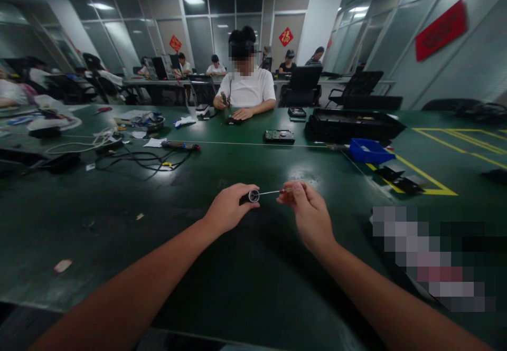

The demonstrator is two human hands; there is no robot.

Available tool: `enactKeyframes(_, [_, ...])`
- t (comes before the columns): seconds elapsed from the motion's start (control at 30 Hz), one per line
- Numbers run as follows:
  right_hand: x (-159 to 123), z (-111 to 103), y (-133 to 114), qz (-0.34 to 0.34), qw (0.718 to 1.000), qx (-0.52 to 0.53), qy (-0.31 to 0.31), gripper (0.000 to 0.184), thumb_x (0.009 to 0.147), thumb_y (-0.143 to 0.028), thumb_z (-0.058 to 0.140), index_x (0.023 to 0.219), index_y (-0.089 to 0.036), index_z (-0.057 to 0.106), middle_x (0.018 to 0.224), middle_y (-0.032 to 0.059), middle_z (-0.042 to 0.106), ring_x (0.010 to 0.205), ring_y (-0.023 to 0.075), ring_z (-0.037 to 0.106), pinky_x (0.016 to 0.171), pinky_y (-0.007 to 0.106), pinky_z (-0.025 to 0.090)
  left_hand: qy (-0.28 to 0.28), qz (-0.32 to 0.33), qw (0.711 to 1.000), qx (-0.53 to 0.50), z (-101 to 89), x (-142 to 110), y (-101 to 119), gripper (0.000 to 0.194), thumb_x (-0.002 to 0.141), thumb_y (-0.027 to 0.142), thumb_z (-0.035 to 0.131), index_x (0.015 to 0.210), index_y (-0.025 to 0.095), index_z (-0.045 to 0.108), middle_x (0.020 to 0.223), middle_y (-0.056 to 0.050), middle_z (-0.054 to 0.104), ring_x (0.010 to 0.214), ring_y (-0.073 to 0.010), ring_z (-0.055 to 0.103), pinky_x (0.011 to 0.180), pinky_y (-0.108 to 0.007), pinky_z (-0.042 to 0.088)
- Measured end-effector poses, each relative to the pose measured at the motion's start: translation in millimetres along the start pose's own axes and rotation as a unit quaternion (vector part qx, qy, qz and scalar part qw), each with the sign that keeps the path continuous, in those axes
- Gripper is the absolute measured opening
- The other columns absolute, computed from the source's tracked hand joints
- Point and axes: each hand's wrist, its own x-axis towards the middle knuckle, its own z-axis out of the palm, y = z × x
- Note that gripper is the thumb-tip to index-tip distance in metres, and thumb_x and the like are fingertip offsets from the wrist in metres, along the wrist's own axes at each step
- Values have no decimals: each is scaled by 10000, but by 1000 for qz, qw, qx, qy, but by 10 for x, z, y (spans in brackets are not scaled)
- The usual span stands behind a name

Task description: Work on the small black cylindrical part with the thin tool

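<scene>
My left hand (233,205) is closed round a small black cylindrical part (254,196), whose round, silver-rimmed end faces me. In my right hand (311,211) I grip a screwdriver (270,192) with a thin metal shaft and a reddish collar; the fingers mostly cover its handle. The shaft points left and its tip meets the rim of the cylindrical part, though I cannot tell whether it goes inside. Both hands are above the green table (190,203), near its middle.
Across the table a person (247,89) in white works on a small dark object. A circuit-board device (279,136), a black tray (352,125) and a blue bin (369,151) lie ahead. Left are a corded electric screwdriver (181,145) and tangled cables (132,162).
</scene>
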Motion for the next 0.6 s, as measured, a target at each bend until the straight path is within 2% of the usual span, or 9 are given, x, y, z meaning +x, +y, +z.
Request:
enactKeyframes(0.17, [66,-33,41,43,998,32,18,335,935,-521,574,941,-195,655,830,45,683,728,181,671,732,376,598,-38,38,998,7,4,6,-34,297,902,174,687,1187,258,692,1220,-29,710,1130,-219,659,1020,-392,506])
enactKeyframes(0.3, [150,-84,74,117,986,116,-4,307,909,-505,603,864,-201,626,719,13,619,641,165,626,690,373,603,-22,28,999,0,13,15,-53,314,893,196,710,1199,262,686,1215,-25,714,1120,-218,663,1006,-384,506])
enactKeyframes(0.43, [156,-76,76,57,994,88,36,315,901,-517,620,924,-203,630,802,18,659,697,160,650,722,360,590,-19,7,1000,-5,20,9,-45,323,886,245,734,1205,247,686,1161,-30,728,1063,-223,677,951,-375,520])
enactKeyframes(0.6, [71,-47,10,-18,999,-27,-2,348,951,-536,547,970,-199,629,839,37,682,743,178,672,747,372,573,-13,-2,1000,-13,20,-4,-45,377,877,261,750,1246,245,677,1188,-34,726,1065,-223,673,971,-383,507])
